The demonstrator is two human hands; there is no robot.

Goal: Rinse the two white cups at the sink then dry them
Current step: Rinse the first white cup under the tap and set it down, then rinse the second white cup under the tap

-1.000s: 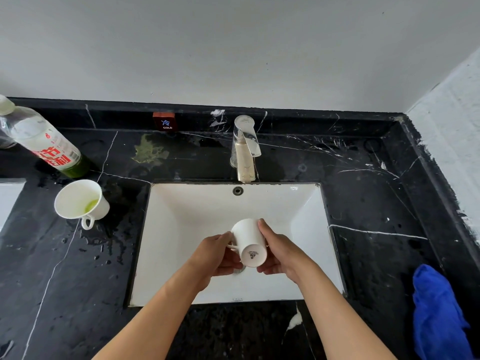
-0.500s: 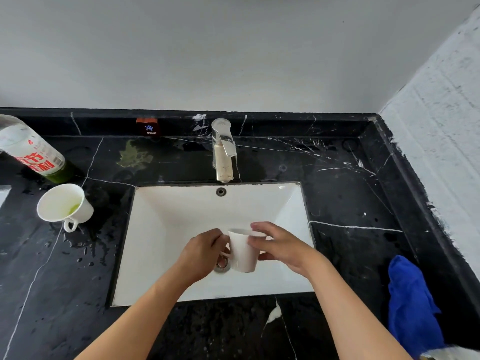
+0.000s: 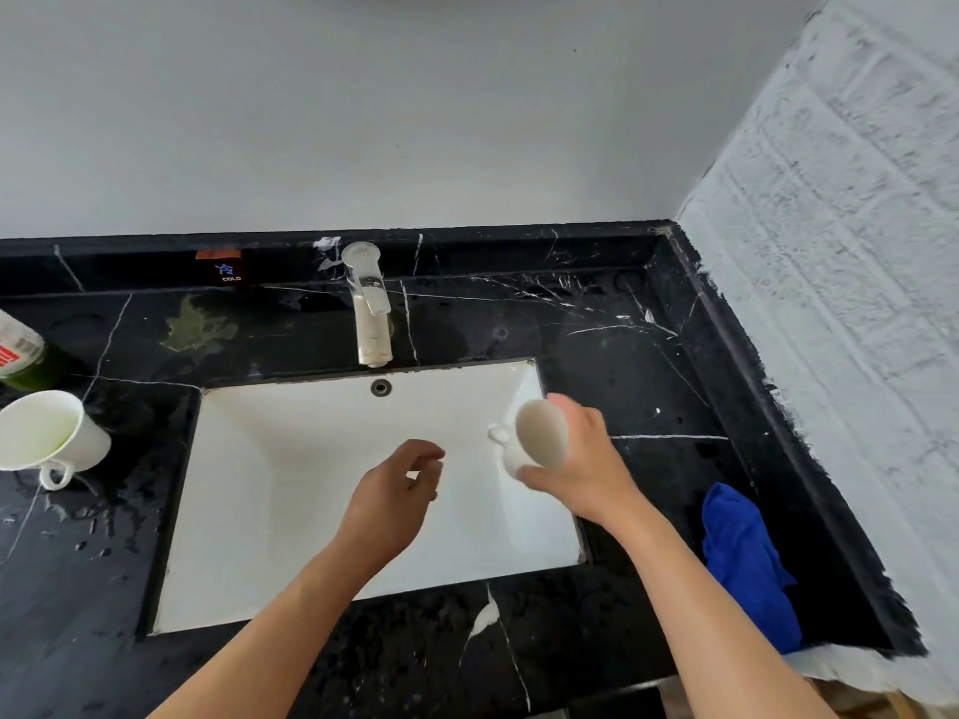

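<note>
- Left hand (image 3: 394, 490), near centre, reaching toward 1 o'clock, fingers loosely curled, holding nothing.
- Right hand (image 3: 581, 459), at 3 o'clock of the left, grip wrapped round a white cup (image 3: 537, 433).

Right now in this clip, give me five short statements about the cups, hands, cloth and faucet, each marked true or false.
1. The right hand grips a white cup. True.
2. The left hand holds the blue cloth. False: it holds nothing; the cloth lies on the counter at right.
3. The second cup, left of the sink, has greenish residue inside. True.
4. Water runs from the faucet. False: no stream shows.
5. Both hands hold the cup. False: only the right does.
</note>
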